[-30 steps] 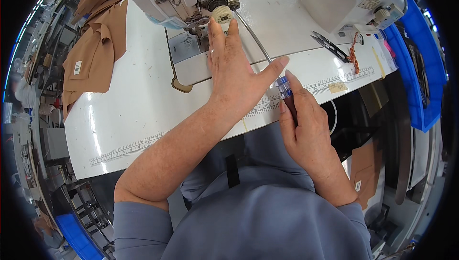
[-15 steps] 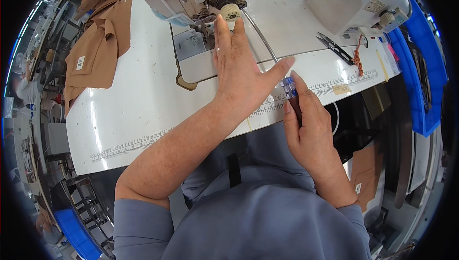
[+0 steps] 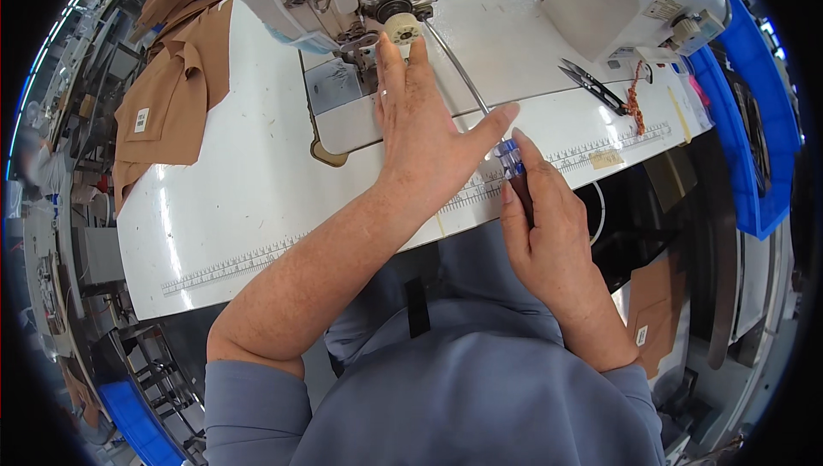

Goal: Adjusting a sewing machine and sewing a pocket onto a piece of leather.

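Note:
At the head of a white sewing machine [image 3: 630, 12], my left hand [image 3: 420, 119] is stretched out, its fingertips touching or beside a round cream knob [image 3: 403, 29]. My right hand [image 3: 544, 217] is wrapped round the blue-and-dark handle of a long screwdriver [image 3: 467, 80]. The metal shaft runs up past my left thumb to the mechanism just right of the knob; I cannot make out exactly what its tip touches. Below the knob, my left fingers partly hide the machine's foot and needle area, beside a metal plate [image 3: 334, 86].
Brown fabric pieces [image 3: 171, 97] lie on the table's left. Black snips [image 3: 591, 89] with orange thread rest at the right, above a printed ruler along the table edge [image 3: 227, 262]. A blue tray [image 3: 767, 192] hangs at the right. More brown pieces [image 3: 656, 303] sit lower right.

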A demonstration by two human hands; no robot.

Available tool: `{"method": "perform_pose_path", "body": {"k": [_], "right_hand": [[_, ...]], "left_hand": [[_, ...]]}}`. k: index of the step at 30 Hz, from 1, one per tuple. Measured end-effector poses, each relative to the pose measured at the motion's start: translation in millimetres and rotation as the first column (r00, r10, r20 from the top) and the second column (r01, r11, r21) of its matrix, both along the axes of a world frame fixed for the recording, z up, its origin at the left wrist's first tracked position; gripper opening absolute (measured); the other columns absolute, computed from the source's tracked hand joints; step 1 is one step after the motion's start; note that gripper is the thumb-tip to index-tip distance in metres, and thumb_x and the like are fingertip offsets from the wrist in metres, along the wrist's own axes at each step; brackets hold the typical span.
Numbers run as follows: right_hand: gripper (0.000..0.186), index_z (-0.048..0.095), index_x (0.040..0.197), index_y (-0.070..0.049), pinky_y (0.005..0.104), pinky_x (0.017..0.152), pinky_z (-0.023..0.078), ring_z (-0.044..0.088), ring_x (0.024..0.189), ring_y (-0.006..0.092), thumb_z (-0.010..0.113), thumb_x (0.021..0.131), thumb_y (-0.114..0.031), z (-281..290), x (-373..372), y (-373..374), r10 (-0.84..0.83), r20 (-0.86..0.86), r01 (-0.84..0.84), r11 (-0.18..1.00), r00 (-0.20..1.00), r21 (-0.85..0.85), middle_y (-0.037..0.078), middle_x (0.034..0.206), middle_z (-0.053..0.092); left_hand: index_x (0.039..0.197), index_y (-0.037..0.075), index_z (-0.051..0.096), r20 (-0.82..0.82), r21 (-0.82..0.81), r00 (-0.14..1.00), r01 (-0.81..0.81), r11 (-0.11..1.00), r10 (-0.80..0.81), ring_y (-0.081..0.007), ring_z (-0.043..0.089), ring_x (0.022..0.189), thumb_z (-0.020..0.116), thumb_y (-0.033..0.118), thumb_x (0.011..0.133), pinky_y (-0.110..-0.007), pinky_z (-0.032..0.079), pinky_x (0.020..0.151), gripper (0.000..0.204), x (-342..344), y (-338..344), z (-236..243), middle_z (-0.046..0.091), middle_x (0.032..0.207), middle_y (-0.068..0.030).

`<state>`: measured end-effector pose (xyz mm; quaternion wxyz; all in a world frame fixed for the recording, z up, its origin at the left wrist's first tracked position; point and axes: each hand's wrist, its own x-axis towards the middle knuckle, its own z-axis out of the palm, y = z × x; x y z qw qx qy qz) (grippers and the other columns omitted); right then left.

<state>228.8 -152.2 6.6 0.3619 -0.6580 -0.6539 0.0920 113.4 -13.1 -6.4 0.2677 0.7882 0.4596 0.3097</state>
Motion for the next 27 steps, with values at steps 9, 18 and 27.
{"method": "perform_pose_path", "body": {"k": [9, 18, 27], "right_hand": [[0.054, 0.043, 0.147, 0.009, 0.0447, 0.066, 0.054, 0.067, 0.079, 0.0352, 0.06, 0.099, -0.009, 1.3, 2.0, -0.7, -0.002, 0.018, 0.003, 1.0, 1.0, -0.023, 0.019, 0.095, 0.061], [0.054, 0.043, 0.146, 0.009, 0.0442, 0.063, 0.054, 0.066, 0.074, 0.0341, 0.06, 0.098, -0.009, -0.9, 1.5, -1.2, -0.003, 0.031, 0.004, 0.999, 1.0, -0.035, 0.018, 0.093, 0.061], [0.053, 0.043, 0.146, 0.009, 0.0443, 0.063, 0.054, 0.066, 0.075, 0.0337, 0.06, 0.098, -0.009, -0.4, 0.1, -0.4, -0.002, 0.032, 0.003, 1.0, 0.999, -0.019, 0.017, 0.093, 0.06]], "left_hand": [[0.157, -0.015, 0.017, -0.019, -0.015, 1.0, -0.002, 1.0, 0.002, -0.0467, 0.013, 0.156, 0.082, 0.056, 0.083, -0.051, 0.027, 0.123, 0.122, 1.1, -0.3, 0.0, 0.001, 0.166, -0.0358], [0.159, -0.012, 0.01, 0.021, -0.062, 0.999, 0.026, 0.998, -0.025, -0.0491, 0.004, 0.157, 0.079, 0.054, 0.084, -0.061, 0.008, 0.124, 0.122, 0.4, 0.1, 0.0, 0.006, 0.162, -0.0412], [0.158, -0.013, 0.013, -0.006, -0.038, 1.0, 0.009, 0.999, -0.01, -0.0486, 0.009, 0.156, 0.081, 0.055, 0.084, -0.057, 0.018, 0.123, 0.121, 0.3, -0.2, -0.1, 0.003, 0.164, -0.0389]]}}
